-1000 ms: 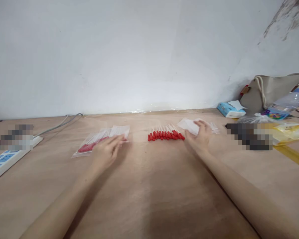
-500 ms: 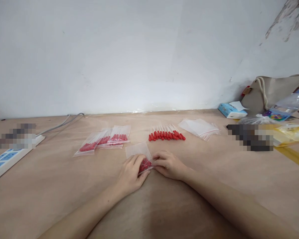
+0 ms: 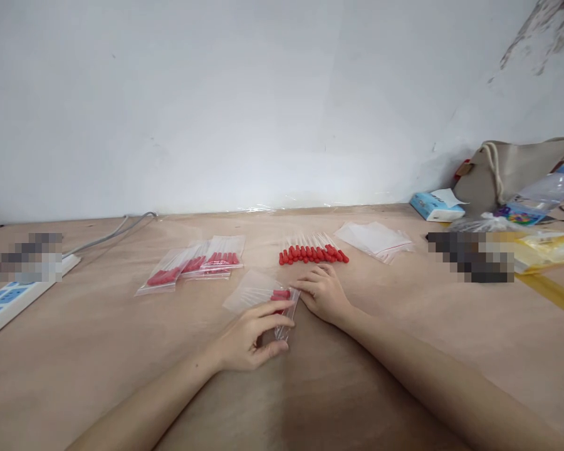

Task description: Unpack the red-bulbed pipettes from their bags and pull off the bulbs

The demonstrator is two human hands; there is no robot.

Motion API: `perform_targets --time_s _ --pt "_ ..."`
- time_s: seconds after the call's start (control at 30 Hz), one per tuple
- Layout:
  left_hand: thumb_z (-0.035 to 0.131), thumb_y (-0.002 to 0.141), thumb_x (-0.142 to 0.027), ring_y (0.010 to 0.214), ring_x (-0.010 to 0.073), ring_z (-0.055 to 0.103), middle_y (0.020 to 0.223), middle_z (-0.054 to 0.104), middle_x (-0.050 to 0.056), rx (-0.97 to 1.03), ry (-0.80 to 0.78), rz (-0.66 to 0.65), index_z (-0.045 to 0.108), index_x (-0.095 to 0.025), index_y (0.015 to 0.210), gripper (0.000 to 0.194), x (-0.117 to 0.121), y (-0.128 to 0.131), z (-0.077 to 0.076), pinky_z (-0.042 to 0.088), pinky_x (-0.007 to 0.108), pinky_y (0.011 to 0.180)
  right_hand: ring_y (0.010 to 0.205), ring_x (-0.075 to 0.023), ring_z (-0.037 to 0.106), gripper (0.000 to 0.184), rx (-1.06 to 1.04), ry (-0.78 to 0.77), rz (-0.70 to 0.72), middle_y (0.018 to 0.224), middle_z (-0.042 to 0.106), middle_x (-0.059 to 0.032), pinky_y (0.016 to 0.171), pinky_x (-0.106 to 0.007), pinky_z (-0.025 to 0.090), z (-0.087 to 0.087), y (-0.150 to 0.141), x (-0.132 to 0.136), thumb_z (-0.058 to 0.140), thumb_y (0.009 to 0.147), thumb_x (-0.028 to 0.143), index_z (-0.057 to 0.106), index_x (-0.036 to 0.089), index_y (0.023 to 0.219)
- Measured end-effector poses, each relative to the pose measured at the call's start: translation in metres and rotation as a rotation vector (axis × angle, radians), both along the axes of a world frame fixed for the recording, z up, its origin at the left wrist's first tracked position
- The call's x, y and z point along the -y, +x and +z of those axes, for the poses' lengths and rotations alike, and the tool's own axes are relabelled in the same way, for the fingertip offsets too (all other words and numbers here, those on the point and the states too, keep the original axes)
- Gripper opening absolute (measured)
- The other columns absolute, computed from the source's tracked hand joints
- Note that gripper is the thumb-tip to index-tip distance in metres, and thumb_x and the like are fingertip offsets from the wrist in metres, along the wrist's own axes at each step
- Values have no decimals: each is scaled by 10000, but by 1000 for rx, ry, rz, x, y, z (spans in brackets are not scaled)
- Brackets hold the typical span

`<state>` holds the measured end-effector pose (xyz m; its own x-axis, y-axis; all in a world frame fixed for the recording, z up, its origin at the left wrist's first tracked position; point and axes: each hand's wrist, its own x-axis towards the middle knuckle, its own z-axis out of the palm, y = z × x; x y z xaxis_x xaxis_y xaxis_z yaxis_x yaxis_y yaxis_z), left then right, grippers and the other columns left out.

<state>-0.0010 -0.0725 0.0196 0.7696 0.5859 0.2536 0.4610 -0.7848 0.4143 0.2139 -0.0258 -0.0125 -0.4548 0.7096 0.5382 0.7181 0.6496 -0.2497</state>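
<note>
Brown tabletop (image 3: 98,351) | red-bulbed droppers (image 3: 309,252) atop | pale wall (image 3: 282,113) behind | upper right stained

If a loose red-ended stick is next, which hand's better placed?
Right, I'd say. The right hand lies just in front of the row of loose red-ended sticks, fingertips at the corner of the front bag. The left hand is farther off, its fingers over that bag.
</note>
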Motion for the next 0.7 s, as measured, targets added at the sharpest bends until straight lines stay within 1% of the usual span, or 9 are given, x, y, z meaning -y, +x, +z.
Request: perform_targets --time_s 0.1,0.17,0.2,0.3,0.37,0.43,0.53,0.6,0.7 --pt "508 800 -321 1258 240 332 1333 410 91 -31 51 57 441 -235 1236 449 -12 -12 4 285 448 1030 872 -184 524 203 -62 -74 -174 915 639 -53 789 -341 271 5 -1 9 488 771 183 609 206 933" --pt "544 772 -383 1262 257 320 1339 401 95 -85 77 88 394 -241 1278 546 -21 -21 3 247 477 1042 788 -175 530 123 -82 -188 -272 823 636 -40 739 -328 267 12 -3 17 503 745 200 597 194 824" --pt "546 769 -406 1252 254 338 1338 403 96 -105 76 101 381 -241 1287 569 -24 -24 0 259 469 1040 737 -163 527 88 -74 -267 -276 765 631 -23 722 -324 260 15 -4 22 505 744 222 589 196 751" --pt "516 789 -431 1225 236 374 1322 421 91 -112 90 193 378 -238 1288 553 -23 -24 -11 305 432 1023 699 -145 517 211 -47 -474 -175 700 621 7 698 -313 241 24 -10 33 503 767 329 570 199 614" --pt "493 800 -442 1219 242 372 1311 431 91 -99 128 304 388 -230 1280 535 -15 -17 -18 311 439 1012 738 -156 519 253 -66 -525 -141 738 629 6 699 -314 236 27 -15 37 511 762 400 587 207 617" --pt "478 803 -457 1191 261 391 1288 451 96 -98 168 418 407 -222 1264 522 -4 -8 -22 335 453 975 746 -163 518 248 -84 -561 -152 748 632 6 709 -323 239 26 -18 37 525 748 427 608 220 640" --pt "457 806 -476 1091 284 458 1197 520 100 -145 204 525 425 -224 1245 507 8 4 -18 370 472 893 688 -146 514 243 -97 -671 -163 713 634 20 741 -345 249 24 -17 32 481 781 386 627 234 662" --pt "438 821 -462 1016 273 495 1108 563 95 -166 213 536 446 -220 1221 467 8 8 -12 378 468 862 666 -138 517 260 -112 -742 -153 685 633 30 782 -366 247 23 -15 27 452 800 366 635 237 666" --pt "398 862 -367 1002 234 500 1094 554 83 -127 222 459 485 -215 1176 360 -6 9 -5 388 427 869 681 -147 534 259 -153 -792 -149 662 637 30 850 -396 224 22 -12 22 486 777 390 636 225 645"
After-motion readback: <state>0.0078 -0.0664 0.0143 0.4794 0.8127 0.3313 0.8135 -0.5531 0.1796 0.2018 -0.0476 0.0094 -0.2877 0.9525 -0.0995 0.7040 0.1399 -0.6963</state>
